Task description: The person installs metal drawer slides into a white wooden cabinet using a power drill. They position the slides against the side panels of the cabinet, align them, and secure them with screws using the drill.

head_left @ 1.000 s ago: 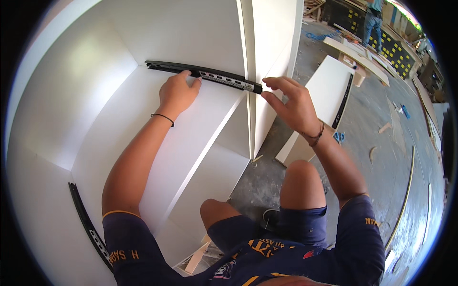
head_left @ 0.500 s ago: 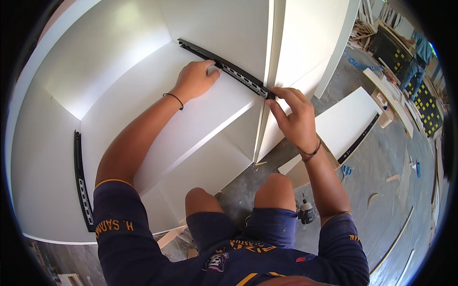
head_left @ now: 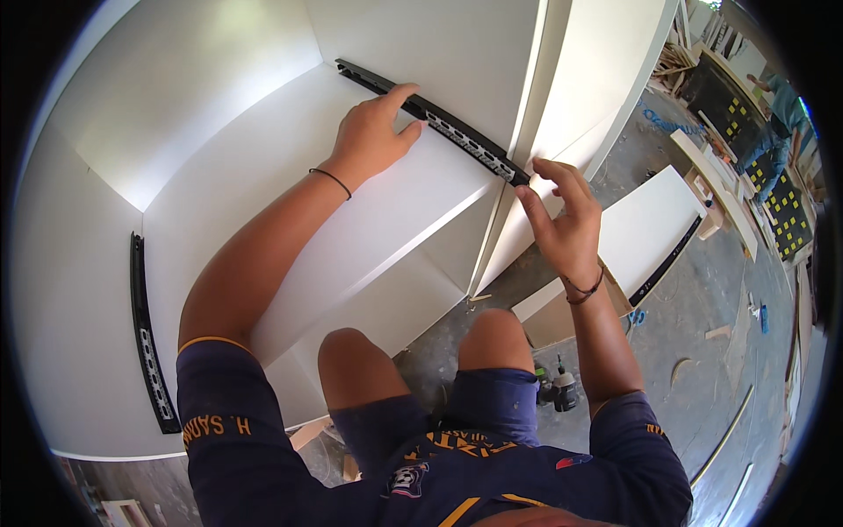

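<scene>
A black drawer slide (head_left: 470,142) with a slotted metal strip runs along the right inner panel of a white cabinet (head_left: 237,167). My left hand (head_left: 373,136) holds it near the middle, fingers over its upper edge and thumb below. At its front end, my right hand (head_left: 566,220) has the thumb and fingers around the tip, by the cabinet's front edge. On the opposite panel, at the left, sits a matching drawer slide (head_left: 149,342).
Right of my knees stands a white-topped panel piece (head_left: 654,224) with a black slide along its edge. Blue-handled scissors (head_left: 637,318) and a power drill (head_left: 563,391) are on the concrete floor. Another person (head_left: 777,132) is at the far right among wood scraps.
The cabinet and slide have shifted slightly right in view. My left fingers have spread further over the slide, and my right fingers have lifted a little at its front end.
</scene>
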`<control>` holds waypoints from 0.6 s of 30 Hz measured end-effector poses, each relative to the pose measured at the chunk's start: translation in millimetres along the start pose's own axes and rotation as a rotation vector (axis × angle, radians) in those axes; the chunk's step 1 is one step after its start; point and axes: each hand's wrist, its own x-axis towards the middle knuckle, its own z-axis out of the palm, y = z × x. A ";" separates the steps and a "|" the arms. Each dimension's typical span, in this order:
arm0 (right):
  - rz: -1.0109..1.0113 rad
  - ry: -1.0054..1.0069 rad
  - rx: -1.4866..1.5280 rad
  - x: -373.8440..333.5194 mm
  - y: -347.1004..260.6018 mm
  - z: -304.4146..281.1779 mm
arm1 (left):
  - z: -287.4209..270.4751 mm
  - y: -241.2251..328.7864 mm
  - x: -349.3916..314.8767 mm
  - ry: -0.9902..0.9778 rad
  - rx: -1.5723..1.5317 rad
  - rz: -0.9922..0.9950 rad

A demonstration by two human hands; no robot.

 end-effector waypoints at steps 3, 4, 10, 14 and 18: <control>0.029 0.014 0.001 0.0 -7.0 1.8 | 1.7 -9.4 2.2 0.027 -0.040 0.198; 0.038 0.021 0.016 -0.4 -9.3 3.0 | 2.4 -11.6 3.4 0.031 -0.050 0.298; 0.003 0.062 -0.104 -3.0 -13.0 10.3 | -8.8 -2.4 14.7 -0.220 -0.038 0.128; 0.111 0.084 -0.102 -4.2 -19.9 15.3 | -5.4 -24.2 23.8 -0.123 -0.038 0.415; 0.117 0.073 -0.131 -5.9 -21.6 17.0 | -1.0 -29.9 23.0 -0.076 -0.058 0.495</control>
